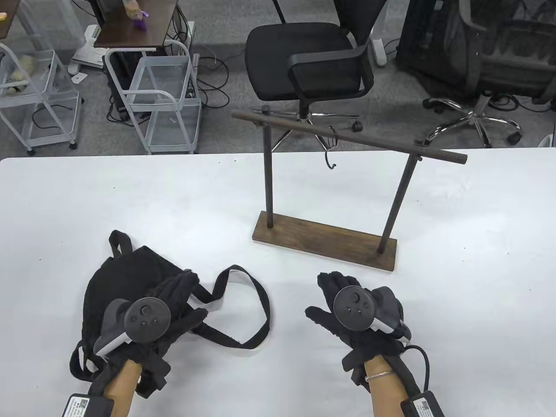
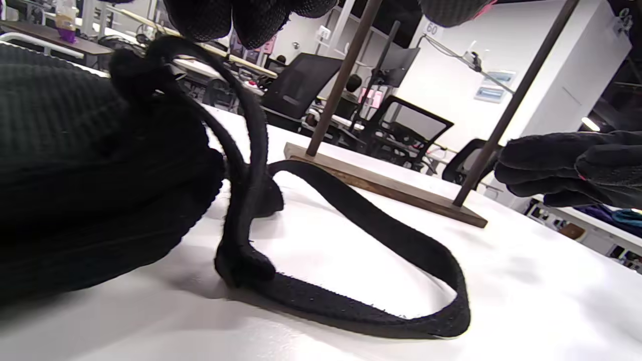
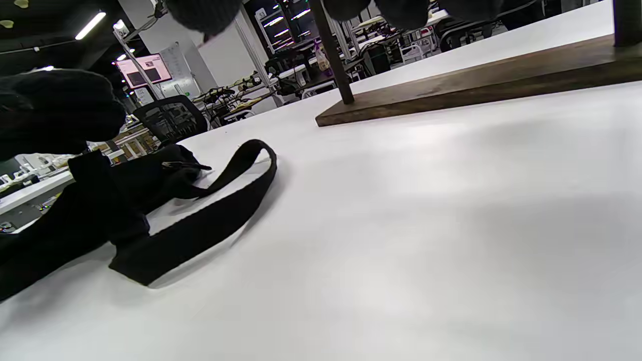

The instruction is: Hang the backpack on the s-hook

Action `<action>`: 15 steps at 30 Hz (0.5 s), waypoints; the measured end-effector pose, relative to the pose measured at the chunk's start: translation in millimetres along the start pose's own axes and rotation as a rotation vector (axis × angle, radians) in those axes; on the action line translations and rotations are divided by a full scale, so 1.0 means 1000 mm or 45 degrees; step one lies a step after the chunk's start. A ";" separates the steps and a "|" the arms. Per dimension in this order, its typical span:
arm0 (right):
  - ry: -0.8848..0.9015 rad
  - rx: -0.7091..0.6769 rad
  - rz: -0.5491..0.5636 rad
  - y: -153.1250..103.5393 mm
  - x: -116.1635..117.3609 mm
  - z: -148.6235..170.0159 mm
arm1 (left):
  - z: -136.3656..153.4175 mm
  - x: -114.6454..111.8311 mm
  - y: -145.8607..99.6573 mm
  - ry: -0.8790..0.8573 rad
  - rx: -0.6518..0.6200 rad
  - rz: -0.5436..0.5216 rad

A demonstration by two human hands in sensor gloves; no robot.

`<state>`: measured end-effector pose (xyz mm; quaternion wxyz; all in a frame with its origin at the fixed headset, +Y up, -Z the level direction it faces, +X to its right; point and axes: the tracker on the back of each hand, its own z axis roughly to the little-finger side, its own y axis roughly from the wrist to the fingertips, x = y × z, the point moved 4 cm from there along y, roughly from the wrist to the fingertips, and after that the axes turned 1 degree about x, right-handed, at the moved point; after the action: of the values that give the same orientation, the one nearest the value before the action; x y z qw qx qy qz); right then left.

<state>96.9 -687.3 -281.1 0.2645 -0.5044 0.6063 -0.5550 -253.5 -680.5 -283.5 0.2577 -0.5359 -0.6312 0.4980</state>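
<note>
A black backpack (image 1: pixel 121 278) lies on the white table (image 1: pixel 456 269) at the lower left, with one long strap (image 1: pixel 256 304) looped out to its right. My left hand (image 1: pixel 191 295) rests on top of the backpack with the fingers stretched out. In the left wrist view its fingertips (image 2: pixel 251 20) hang just above a raised strap (image 2: pixel 251 125). My right hand (image 1: pixel 323 295) is open and empty, low over bare table right of the strap. A thin black s-hook (image 1: pixel 332 152) hangs from the rail (image 1: pixel 369 141) of a wooden rack (image 1: pixel 325 243) beyond my right hand.
The rack's flat base (image 3: pixel 476 85) lies just ahead of my right hand, with two upright posts (image 1: pixel 268 173). Beyond the table's far edge stand a black office chair (image 1: pixel 308 61) and white wire carts (image 1: pixel 165 108).
</note>
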 end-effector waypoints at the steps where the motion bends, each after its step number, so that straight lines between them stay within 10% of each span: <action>1: 0.001 0.002 0.000 0.000 0.000 0.000 | 0.001 -0.001 0.000 0.004 0.009 0.004; 15: 0.015 0.001 0.032 -0.001 -0.005 -0.001 | 0.029 0.009 0.000 0.073 0.163 -0.109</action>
<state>98.5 -682.5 -281.0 0.2680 -0.4933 0.6141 -0.5548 -280.8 -681.9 -296.4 0.3305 -0.5047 -0.6128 0.5104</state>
